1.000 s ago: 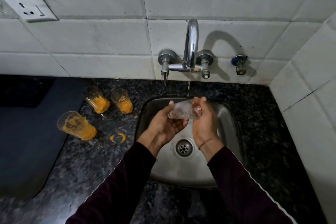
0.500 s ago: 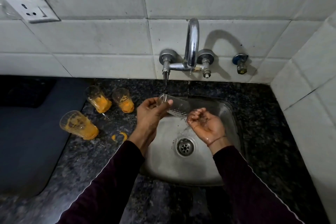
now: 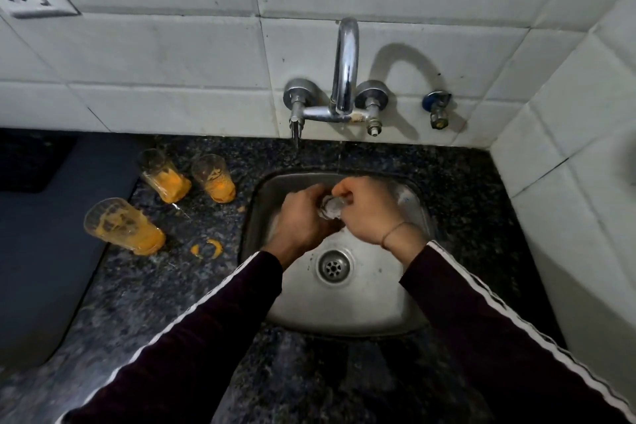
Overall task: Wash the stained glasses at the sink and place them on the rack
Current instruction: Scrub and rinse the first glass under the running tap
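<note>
Orange residue is seen inside three clear stained glasses (image 3: 124,226) near the left edge of the black, white-speckled countertop (image 3: 144,303), with orange smears (image 3: 206,248) beside them. The sink (image 3: 344,306) is silver-grey, the tap (image 3: 345,69) chrome, the wall tiles (image 3: 172,55) off-white. The sleeves (image 3: 192,348) are dark maroon, striped in white. A dark blue-grey mat (image 3: 41,251) is laid at the far left.

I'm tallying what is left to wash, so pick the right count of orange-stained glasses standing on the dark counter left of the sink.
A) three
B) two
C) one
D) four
A: three orange-stained glasses stand on the counter, the back-left glass, the back-right glass and the nearest glass, while both hands hold a clear glass over the sink.
</note>
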